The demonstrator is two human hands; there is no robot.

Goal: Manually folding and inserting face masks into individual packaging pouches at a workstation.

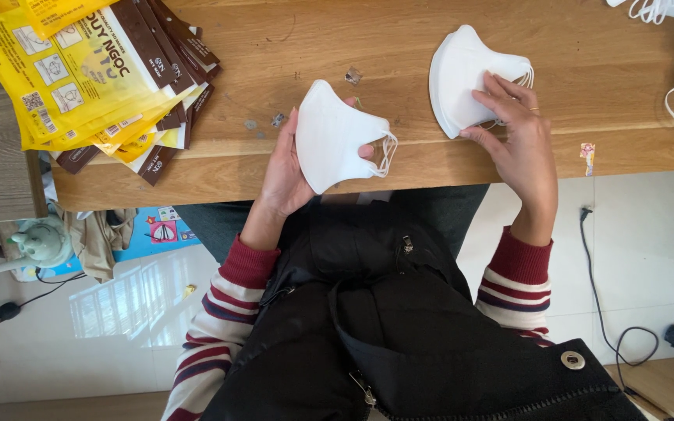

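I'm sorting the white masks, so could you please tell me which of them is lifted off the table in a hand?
The single white mask in the left hand; the right hand presses a stack of masks flat on the wooden table.

**One head camera, looking straight down**

A single view came from the person's head and faced steeply down onto the near edge of a wooden table [399,31]. It sat close, taking in the lap just below that edge and the floor beside it. No second view shared it.
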